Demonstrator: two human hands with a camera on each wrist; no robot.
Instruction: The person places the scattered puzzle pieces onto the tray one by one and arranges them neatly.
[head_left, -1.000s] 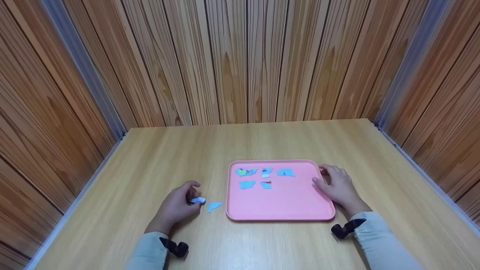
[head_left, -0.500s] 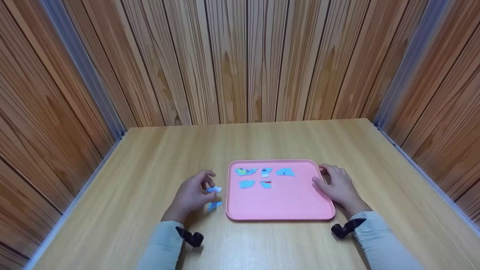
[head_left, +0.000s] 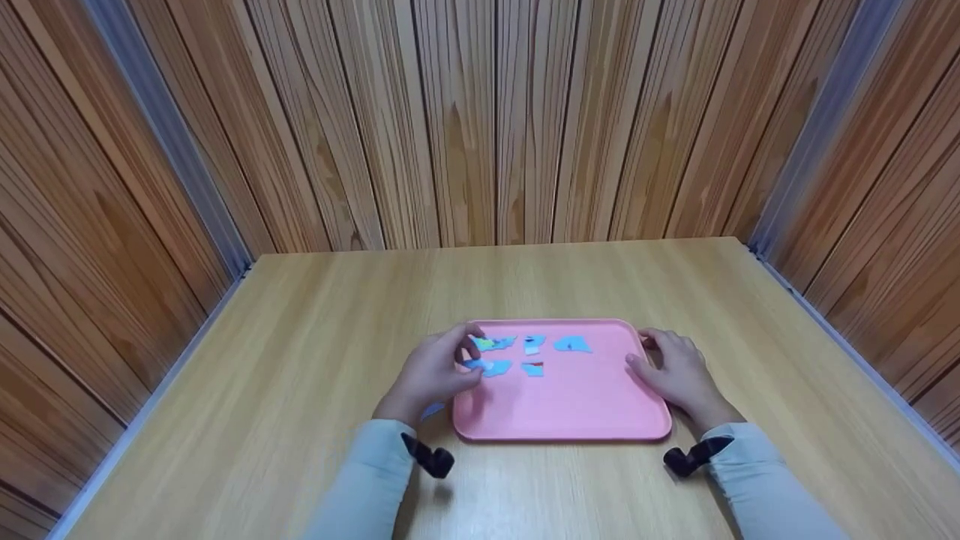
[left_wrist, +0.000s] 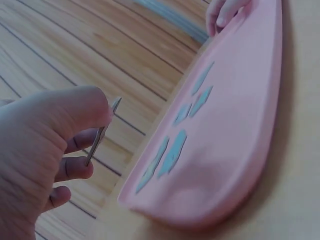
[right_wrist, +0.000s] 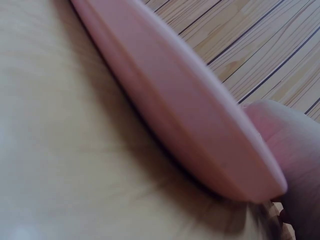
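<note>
My left hand (head_left: 431,371) is over the left edge of the pink tray (head_left: 577,405), pinching a thin flat light-blue scrap (left_wrist: 102,131) between thumb and fingers. In the left wrist view that scrap is held above the tray, seen edge-on. Several irregular blue scraps lie on the tray in two rows. One has yellow-green marks (head_left: 500,343), one has a red edge (head_left: 533,369), and a plain one (head_left: 573,344) lies at the back right. My right hand (head_left: 681,373) grips the tray's right rim, thumb on the inner side.
Another blue scrap (head_left: 433,409) lies on the wooden table (head_left: 337,300) left of the tray, mostly hidden by my left hand. Wood-panelled walls (head_left: 465,127) stand behind the table and at both sides.
My left hand has moved right and away from me, from the table left of the tray to over its left edge, carrying the scrap. My right hand and the tray stay put.
</note>
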